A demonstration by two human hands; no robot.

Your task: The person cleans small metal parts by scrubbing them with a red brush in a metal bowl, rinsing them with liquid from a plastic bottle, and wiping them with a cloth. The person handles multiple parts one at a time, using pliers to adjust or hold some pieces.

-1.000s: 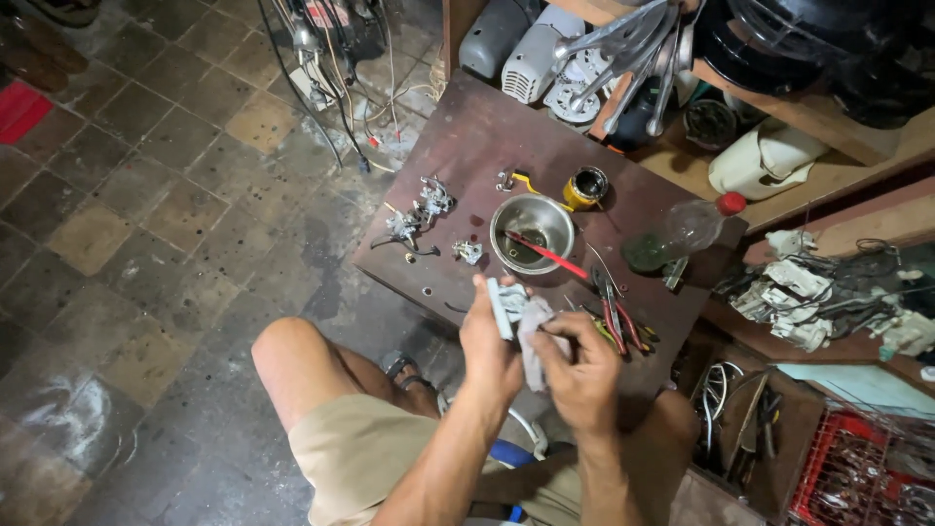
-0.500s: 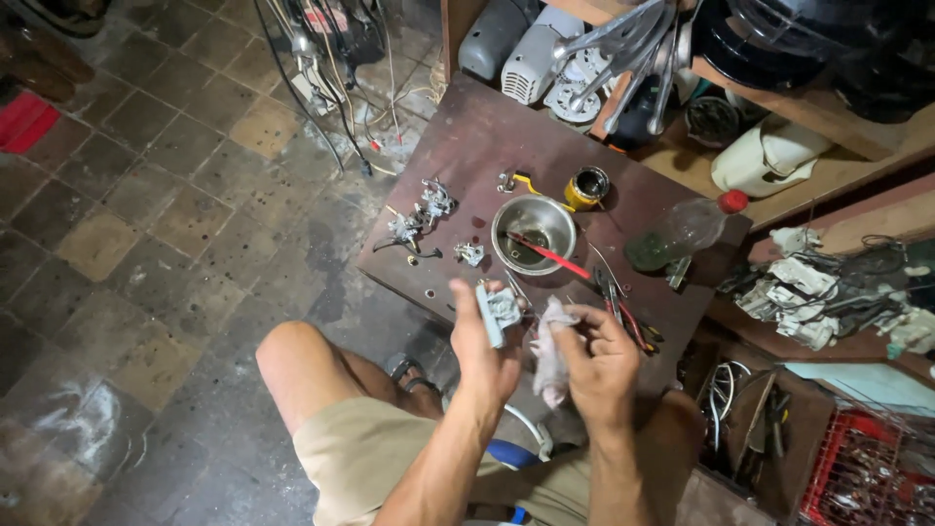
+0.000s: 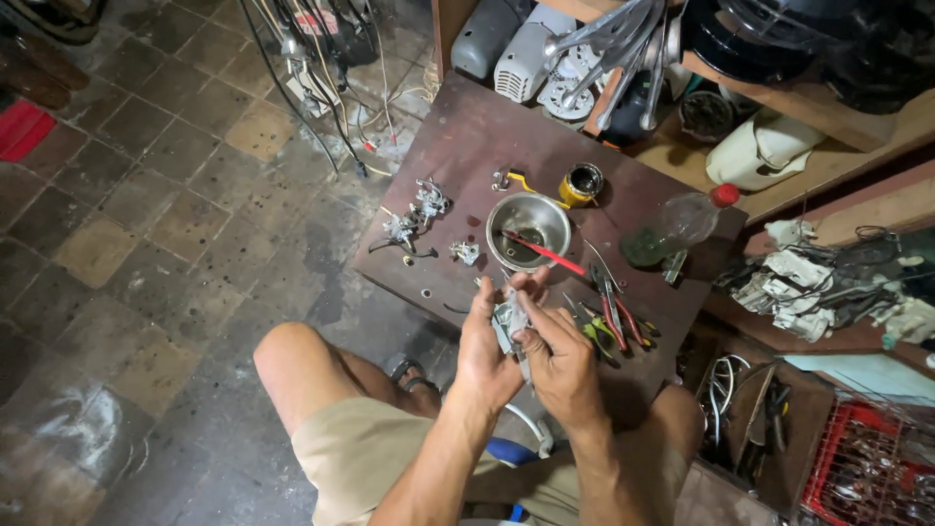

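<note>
We sit at a low dark-brown wooden bench (image 3: 467,146), knees drawn up over a worn tiled floor (image 3: 146,195), with a cluttered wooden shelf (image 3: 828,127) beyond it carrying grey motor housings and a white plastic jug (image 3: 769,151). On the bench stands a round shiny steel bowl (image 3: 529,222) with a red-handled brush (image 3: 541,251) leaning in it; beside it are a small yellow tin (image 3: 582,183), a clear plastic bottle with a red cap (image 3: 677,224) lying on its side, and red- and green-handled pliers (image 3: 609,312). Several small grey metal parts (image 3: 414,219) lie loose on the left of the bench, already apart from one another. Our left hand (image 3: 487,346) wraps its grip closed around a small grey metal assembly (image 3: 506,319), held up just above the near edge of the bench. Our right hand (image 3: 560,365) pinches closed on the same piece, with a pale scrap against it that we cannot make out. We judge the work partway: pieces are stripped and laid out, this one is in hand, and nothing looks reassembled yet
</note>
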